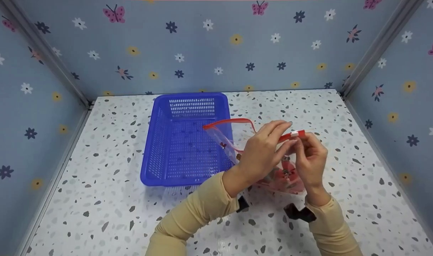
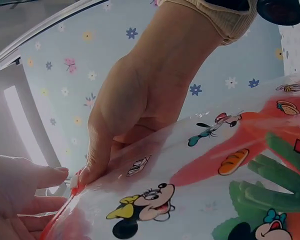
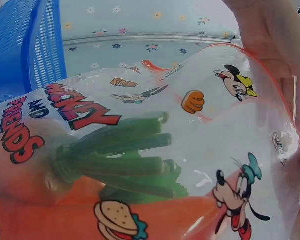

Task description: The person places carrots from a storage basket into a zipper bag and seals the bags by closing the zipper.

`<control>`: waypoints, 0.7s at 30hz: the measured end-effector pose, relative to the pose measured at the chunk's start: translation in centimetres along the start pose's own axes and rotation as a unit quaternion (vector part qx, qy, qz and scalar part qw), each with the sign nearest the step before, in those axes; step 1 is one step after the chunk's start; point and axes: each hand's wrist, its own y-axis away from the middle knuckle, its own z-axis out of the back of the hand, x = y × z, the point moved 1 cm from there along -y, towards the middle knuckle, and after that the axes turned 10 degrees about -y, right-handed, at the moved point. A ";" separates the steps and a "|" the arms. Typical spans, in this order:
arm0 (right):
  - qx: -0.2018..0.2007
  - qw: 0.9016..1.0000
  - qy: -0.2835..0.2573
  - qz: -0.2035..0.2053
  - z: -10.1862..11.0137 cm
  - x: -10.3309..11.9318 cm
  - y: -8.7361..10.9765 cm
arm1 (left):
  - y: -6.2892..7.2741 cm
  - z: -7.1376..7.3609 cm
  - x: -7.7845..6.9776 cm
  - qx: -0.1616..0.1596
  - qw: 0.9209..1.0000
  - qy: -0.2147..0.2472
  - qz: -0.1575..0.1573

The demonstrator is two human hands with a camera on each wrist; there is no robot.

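Note:
A clear zip bag [image 1: 234,147] with a red zip strip and cartoon prints stands with its mouth gaping on the left. Through the plastic show orange pieces [image 3: 85,200] and green stalks [image 3: 125,150], like carrots with cut tops. At the bag's right corner, my right hand [image 1: 312,160] pinches the red strip between thumb and curled finger, beside a white slider [image 1: 295,133]. My left hand [image 1: 260,153] reaches across the bag top, fingers fairly straight, the strip running between them and the thumb. In the left wrist view, my left hand [image 2: 20,192] has thumb and fingers apart near the strip.
A blue plastic basket [image 1: 148,142] with perforated walls stands left of the bag, whose left corner overlaps its right rim. The speckled white tabletop [image 1: 106,199] is bounded by flower-patterned panels [image 1: 216,46] at the back and both sides.

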 end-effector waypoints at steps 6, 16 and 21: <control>0.010 1.000 -0.002 -0.007 -0.3 0.0 0.1 | -0.6 -0.5 -0.2 0.018 0.999 -0.034 0.007; -0.019 0.999 -0.024 -0.015 -0.4 0.3 0.0 | -0.8 -0.8 -0.2 -0.006 0.999 -0.052 -0.014; -0.050 0.996 -0.067 -0.015 -0.4 0.3 0.0 | -0.8 -1.0 -0.2 -0.045 0.996 -0.070 -0.043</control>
